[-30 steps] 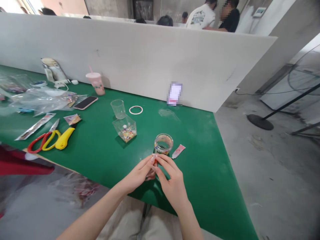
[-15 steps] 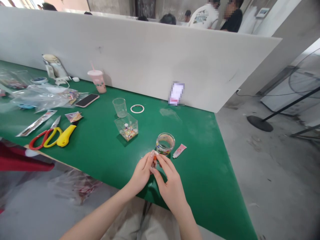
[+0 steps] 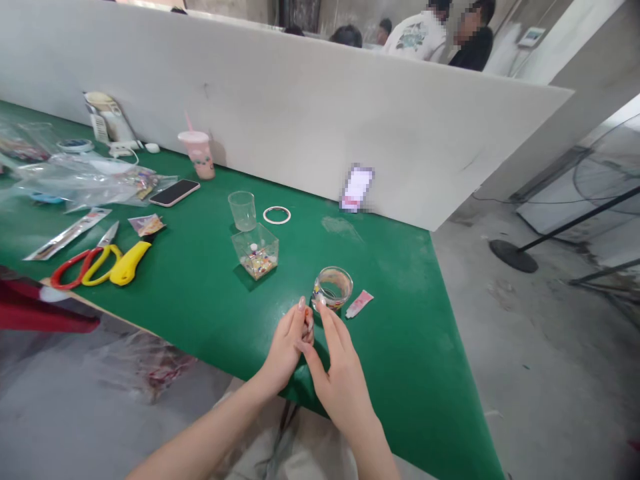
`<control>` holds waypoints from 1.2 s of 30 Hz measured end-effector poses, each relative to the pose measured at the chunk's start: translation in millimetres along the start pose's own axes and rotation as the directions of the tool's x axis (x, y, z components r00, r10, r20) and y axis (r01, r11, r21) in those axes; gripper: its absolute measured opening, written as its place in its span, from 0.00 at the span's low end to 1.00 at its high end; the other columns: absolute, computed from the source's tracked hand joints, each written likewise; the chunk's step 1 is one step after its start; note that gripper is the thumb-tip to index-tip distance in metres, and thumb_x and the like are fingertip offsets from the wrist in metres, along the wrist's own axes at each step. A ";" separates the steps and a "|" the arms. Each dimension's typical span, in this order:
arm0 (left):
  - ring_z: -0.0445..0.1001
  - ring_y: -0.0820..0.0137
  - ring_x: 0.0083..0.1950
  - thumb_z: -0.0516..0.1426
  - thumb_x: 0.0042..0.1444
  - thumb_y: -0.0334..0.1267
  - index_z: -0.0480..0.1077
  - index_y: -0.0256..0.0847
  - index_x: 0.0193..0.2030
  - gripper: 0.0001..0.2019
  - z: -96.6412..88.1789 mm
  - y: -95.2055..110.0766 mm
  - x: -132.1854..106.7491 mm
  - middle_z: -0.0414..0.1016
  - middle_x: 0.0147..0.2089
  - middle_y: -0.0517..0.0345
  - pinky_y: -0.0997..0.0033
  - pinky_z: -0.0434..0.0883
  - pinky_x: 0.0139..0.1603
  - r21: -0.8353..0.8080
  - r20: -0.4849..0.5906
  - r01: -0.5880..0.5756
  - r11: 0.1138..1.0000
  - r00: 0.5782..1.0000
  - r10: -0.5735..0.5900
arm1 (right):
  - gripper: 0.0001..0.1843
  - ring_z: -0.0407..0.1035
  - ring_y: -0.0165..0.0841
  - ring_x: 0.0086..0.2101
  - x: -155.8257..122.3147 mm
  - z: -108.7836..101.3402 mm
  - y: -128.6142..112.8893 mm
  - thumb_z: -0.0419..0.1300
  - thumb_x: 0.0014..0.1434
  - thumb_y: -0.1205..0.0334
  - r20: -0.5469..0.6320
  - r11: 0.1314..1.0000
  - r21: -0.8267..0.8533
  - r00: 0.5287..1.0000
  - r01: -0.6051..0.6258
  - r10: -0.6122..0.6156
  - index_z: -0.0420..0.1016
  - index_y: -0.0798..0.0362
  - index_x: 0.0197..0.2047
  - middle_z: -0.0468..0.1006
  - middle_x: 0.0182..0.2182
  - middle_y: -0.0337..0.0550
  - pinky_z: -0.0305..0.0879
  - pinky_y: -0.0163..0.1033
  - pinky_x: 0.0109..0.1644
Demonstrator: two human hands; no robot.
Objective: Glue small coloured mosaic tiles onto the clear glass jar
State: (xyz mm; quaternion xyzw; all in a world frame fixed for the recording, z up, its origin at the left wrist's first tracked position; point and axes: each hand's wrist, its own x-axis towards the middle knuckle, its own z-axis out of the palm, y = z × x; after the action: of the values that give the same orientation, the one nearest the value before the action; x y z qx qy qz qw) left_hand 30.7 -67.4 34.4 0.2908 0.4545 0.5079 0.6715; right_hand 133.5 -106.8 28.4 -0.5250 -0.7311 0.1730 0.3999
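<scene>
1. Head view: left hand [image 3: 285,348] seems to pinch a small orange piece [image 3: 307,311]; right hand [image 3: 341,363] has thumb and forefinger apart
2. Glass jar [image 3: 338,275] on the green table [image 3: 410,347], coloured bits [image 3: 317,291] on its wall: apparently partly done
3. Loose bits [image 3: 258,264] in the clear box [image 3: 269,238] look left over

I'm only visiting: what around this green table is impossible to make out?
All in the head view:
Small orange item: mostly covered by the left hand, so its full shape is hidden.
Glass jar: near side partly behind the right hand.
Propped phone: screen pixelated, unreadable.
Pink tube: print too small to read.
Plastic bags: contents blurred.
Red cloth: cut off by the left edge.
</scene>
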 end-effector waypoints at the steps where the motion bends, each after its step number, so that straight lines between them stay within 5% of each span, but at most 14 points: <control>1: 0.49 0.81 0.20 0.58 0.48 0.62 0.57 0.40 0.25 0.26 -1.0 -1.3 0.8 0.50 0.19 0.71 0.80 0.52 0.21 0.010 -0.007 -0.012 1.000 1.000 0.012 | 0.30 0.62 0.42 0.59 0.6 -3.4 2.0 0.53 0.65 0.61 -0.039 1.000 0.003 0.999 -0.007 0.007 0.50 0.47 0.68 0.66 0.60 0.53 0.68 0.51 0.57; 6: 0.47 0.82 0.17 0.54 0.48 0.67 0.56 0.41 0.24 0.28 -12.3 -17.2 12.3 0.47 0.17 0.73 0.81 0.47 0.18 0.097 -0.043 -0.051 0.994 0.998 0.055 | 0.35 0.63 0.43 0.57 15.1 -20.3 30.2 0.58 0.62 0.56 -0.237 0.962 0.154 0.937 -0.225 0.257 0.48 0.45 0.68 0.65 0.60 0.52 0.64 0.57 0.59; 9: 0.48 0.81 0.17 0.53 0.48 0.68 0.55 0.41 0.23 0.28 -19.0 -30.5 20.9 0.48 0.17 0.72 0.80 0.49 0.17 0.145 -0.072 -0.088 0.986 0.992 0.099 | 0.46 0.55 0.45 0.62 36.4 -19.4 54.6 0.59 0.59 0.50 -0.102 0.900 0.283 0.923 -0.332 0.372 0.34 0.45 0.71 0.58 0.65 0.53 0.53 0.61 0.64; 13: 0.48 0.80 0.18 0.51 0.50 0.68 0.56 0.41 0.24 0.28 -22.8 -39.9 27.7 0.49 0.18 0.71 0.79 0.49 0.17 0.219 -0.090 -0.118 0.969 0.986 0.141 | 0.66 0.49 0.47 0.65 64.1 -4.8 79.1 0.71 0.44 0.52 0.084 0.879 0.378 0.956 -0.291 0.280 0.26 0.43 0.70 0.46 0.68 0.54 0.49 0.61 0.65; 22: 0.50 0.78 0.19 0.47 0.55 0.66 0.56 0.42 0.25 0.26 -29.9 -30.1 38.7 0.50 0.19 0.69 0.76 0.51 0.18 0.360 -0.105 -0.197 0.912 0.963 0.249 | 0.68 0.68 0.44 0.53 70.6 14.0 81.3 0.73 0.41 0.56 0.050 0.709 0.654 0.951 -0.262 0.305 0.27 0.49 0.70 0.72 0.51 0.52 0.58 0.57 0.62; 25: 0.53 0.76 0.20 0.42 0.60 0.61 0.57 0.42 0.25 0.25 -28.3 -19.0 38.4 0.53 0.20 0.67 0.75 0.54 0.21 0.498 -0.075 -0.248 0.831 0.942 0.326 | 0.64 0.68 0.44 0.54 68.8 13.4 79.8 0.71 0.44 0.53 0.054 0.670 0.683 0.936 -0.289 0.349 0.30 0.48 0.70 0.71 0.53 0.52 0.59 0.58 0.61; 30: 0.61 0.72 0.24 0.39 0.65 0.49 0.56 0.43 0.25 0.20 -15.6 1.7 37.8 0.59 0.23 0.63 0.71 0.62 0.29 0.749 0.061 -0.343 0.567 0.887 0.457 | 0.52 0.63 0.44 0.58 61.2 12.4 79.6 0.65 0.50 0.48 -0.005 0.623 0.715 0.889 -0.317 0.458 0.38 0.41 0.70 0.62 0.62 0.48 0.62 0.57 0.61; 36: 0.67 0.69 0.26 0.39 0.66 0.42 0.56 0.45 0.26 0.17 -7.9 2.9 44.7 0.64 0.24 0.61 0.68 0.65 0.31 0.865 0.200 -0.373 0.336 0.871 0.449 | 0.56 0.68 0.42 0.54 59.1 8.7 68.6 0.69 0.47 0.53 -0.026 0.568 0.777 0.888 -0.270 0.458 0.37 0.45 0.69 0.67 0.58 0.52 0.61 0.58 0.61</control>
State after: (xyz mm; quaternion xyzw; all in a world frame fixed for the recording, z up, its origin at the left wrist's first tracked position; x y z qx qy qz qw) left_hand 25.5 -24.8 19.5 0.6810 0.5859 0.3590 0.2530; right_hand 162.3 -25.2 0.6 -0.4660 -0.4160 0.4795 0.6163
